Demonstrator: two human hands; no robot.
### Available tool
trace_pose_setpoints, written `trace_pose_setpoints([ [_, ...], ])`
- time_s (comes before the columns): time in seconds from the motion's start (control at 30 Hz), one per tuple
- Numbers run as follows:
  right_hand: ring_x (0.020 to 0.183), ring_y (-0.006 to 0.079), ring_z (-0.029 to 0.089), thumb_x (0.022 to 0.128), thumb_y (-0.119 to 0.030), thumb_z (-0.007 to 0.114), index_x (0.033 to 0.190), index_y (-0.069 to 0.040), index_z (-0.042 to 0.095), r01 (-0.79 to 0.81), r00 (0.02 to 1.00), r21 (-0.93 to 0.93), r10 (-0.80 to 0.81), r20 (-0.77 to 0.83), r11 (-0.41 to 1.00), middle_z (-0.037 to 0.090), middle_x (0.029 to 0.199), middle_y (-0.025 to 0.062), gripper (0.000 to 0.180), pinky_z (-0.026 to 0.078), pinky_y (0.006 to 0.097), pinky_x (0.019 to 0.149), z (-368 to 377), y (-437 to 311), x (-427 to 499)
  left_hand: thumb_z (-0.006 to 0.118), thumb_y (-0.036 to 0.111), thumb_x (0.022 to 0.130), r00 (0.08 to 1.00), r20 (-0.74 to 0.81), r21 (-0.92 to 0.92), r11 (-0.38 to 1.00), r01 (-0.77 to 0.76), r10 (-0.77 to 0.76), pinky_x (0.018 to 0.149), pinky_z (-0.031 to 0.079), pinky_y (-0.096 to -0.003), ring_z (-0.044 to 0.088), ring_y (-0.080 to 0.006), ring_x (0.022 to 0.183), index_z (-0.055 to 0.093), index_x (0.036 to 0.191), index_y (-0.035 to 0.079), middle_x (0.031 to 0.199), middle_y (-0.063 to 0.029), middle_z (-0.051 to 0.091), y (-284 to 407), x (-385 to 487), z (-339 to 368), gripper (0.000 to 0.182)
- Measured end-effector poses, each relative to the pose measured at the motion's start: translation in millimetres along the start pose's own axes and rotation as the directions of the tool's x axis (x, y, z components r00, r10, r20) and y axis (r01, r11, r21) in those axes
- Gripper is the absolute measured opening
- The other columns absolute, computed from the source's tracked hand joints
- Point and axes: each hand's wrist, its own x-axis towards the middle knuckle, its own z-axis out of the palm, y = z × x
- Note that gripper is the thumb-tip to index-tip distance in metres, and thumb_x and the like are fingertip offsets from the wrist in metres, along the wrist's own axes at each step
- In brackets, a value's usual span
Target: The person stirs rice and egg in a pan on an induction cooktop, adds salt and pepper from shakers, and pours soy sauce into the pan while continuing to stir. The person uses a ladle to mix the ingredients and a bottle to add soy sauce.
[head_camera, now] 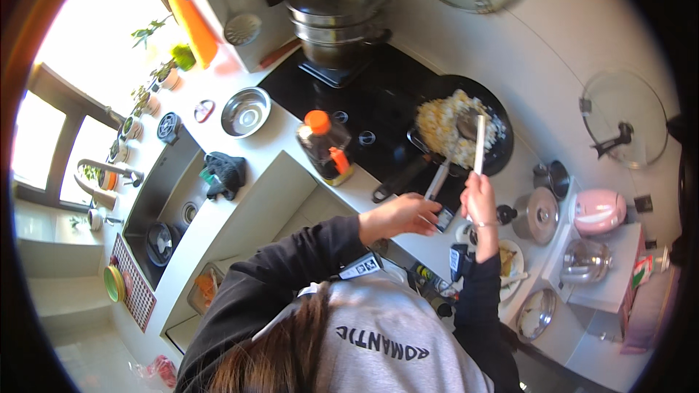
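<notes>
A black wok (505,136) on the cooktop holds rice with yellow bits (441,123). My left hand (401,217) is curled at the grey handle of a metal turner or ladle (438,179), whose head lies in the rice. To its right, my right hand (479,199) grips a pale, flat stick-like utensil (479,144), possibly chopsticks, pointing over the wok; its tip stands near the turner's head. The black wok handle (398,179) extends towards the counter edge, just above my left hand. A dark sauce bottle with an orange cap (323,147) stands left of the handle.
A steamer pot (336,22) stands at the back of the cooktop (377,103). Left are a steel bowl (246,113), a dark cloth (225,174) and a sink (175,191). On the right stand a lidded pot (536,215), a plate of food (510,267) and a pink appliance (599,211).
</notes>
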Motion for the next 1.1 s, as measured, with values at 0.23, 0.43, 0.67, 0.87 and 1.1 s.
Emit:
trace_pose_setpoints([
  [0.23, 0.036, 0.0057, 0.036, 0.101, -0.023, 0.035, 0.087, -0.009, 0.042, 0.167, 0.875, 0.315, -0.287, 0.389, 0.934, 0.040, 0.054, -0.0010, 0.021, 0.029, 0.0196, 0.032, 90.6, -111.0, -110.2, 0.054, 0.028, 0.092, 0.991, 0.132, 0.194, 0.981, -0.030, 0.004, 0.080, 0.053, -0.0319, 0.062, -0.0227, 0.090, 0.049, 0.115, -0.004, 0.104, -0.0151, 0.060, 6.5, -78.4, -66.2, 0.040],
  [0.43, 0.033, 0.0093, 0.038, 0.099, -0.024, 0.037, 0.083, -0.005, 0.045, -0.196, 0.493, 0.283, -0.155, 0.856, 0.939, 0.044, 0.054, 0.0013, 0.026, 0.029, 0.0240, 0.031, 294.7, -110.6, -109.3, 0.061, 0.025, 0.086, 0.827, 0.192, -0.008, 0.843, -0.538, 0.529, 0.076, 0.054, -0.0346, 0.064, -0.0219, 0.084, 0.062, 0.097, 0.000, 0.093, -0.0117, 0.064, -10.6, -173.4, -204.4, 0.027],
  [0.67, 0.042, 0.0067, 0.038, 0.092, -0.024, 0.043, 0.090, -0.007, 0.046, -0.508, 0.517, -0.031, 0.334, 0.788, 0.861, 0.041, 0.056, -0.0038, 0.017, 0.029, 0.0219, 0.036, 485.2, -55.3, -16.8, 0.046, 0.018, 0.093, 0.677, -0.715, 0.006, 0.970, -0.245, 0.176, 0.076, 0.052, -0.0292, 0.061, -0.0165, 0.085, 0.053, 0.107, 0.005, 0.095, -0.0073, 0.061, -31.5, -233.1, -292.9, 0.020],
  [0.87, 0.056, 0.0154, 0.059, 0.089, -0.025, 0.052, 0.095, -0.004, 0.054, -0.532, 0.625, 0.049, 0.353, 0.696, 0.845, 0.060, 0.074, 0.0090, 0.022, 0.052, 0.0273, 0.047, 519.4, -31.0, 26.9, 0.056, 0.015, 0.087, 0.451, -0.836, 0.197, 0.938, -0.284, 0.312, 0.067, 0.044, -0.0234, 0.052, -0.0101, 0.078, 0.047, 0.119, 0.009, 0.098, -0.0038, 0.056, -38.5, -244.2, -329.2, 0.034],
  [1.1, 0.076, 0.0203, 0.062, 0.086, -0.038, 0.060, 0.099, 0.002, 0.056, -0.554, 0.691, 0.154, 0.349, 0.633, 0.818, 0.059, 0.085, 0.0141, 0.043, 0.055, 0.0336, 0.071, 495.3, -13.1, 17.1, 0.063, 0.013, 0.082, 0.407, -0.803, 0.321, 0.892, -0.318, 0.434, 0.066, 0.041, -0.0259, 0.049, -0.0107, 0.083, 0.038, 0.128, 0.016, 0.098, -0.0029, 0.051, -26.2, -216.8, -371.7, 0.053],
])
